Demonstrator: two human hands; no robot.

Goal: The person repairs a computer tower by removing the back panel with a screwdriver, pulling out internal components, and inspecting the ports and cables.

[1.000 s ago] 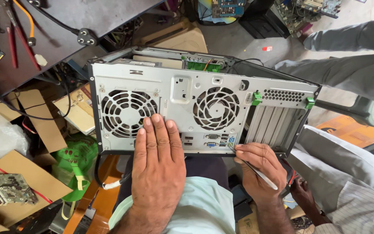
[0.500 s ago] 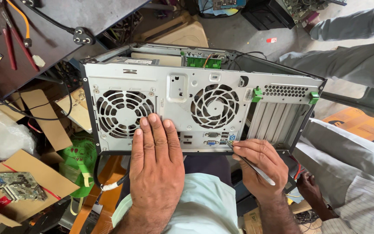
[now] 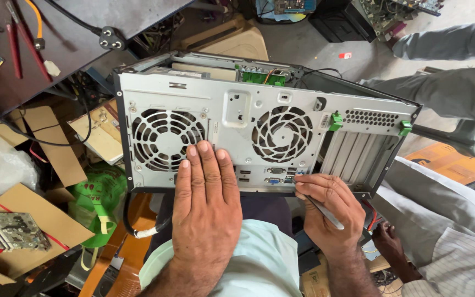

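Observation:
A grey desktop computer case (image 3: 259,118) rests on my lap with its rear panel facing up, showing two round fan grilles, ports and slot covers with green clips. My left hand (image 3: 204,203) lies flat on the panel, fingers together, just below the left fan grille (image 3: 167,136). My right hand (image 3: 331,212) grips a thin metal tool (image 3: 325,213) at the panel's lower edge, near the blue port (image 3: 275,180). The tool's tip is hidden under my fingers.
Another person in a light striped shirt (image 3: 452,242) sits at the right, their hand (image 3: 391,247) low beside me. Grey trousered legs (image 3: 452,93) stand beyond the case. Cardboard pieces, a loose circuit board (image 3: 12,231), a green bag (image 3: 97,201) and red pliers (image 3: 20,44) crowd the left.
My view has shifted slightly, so the case sits a little higher and to the left in view. Both hands hold the same places on the panel.

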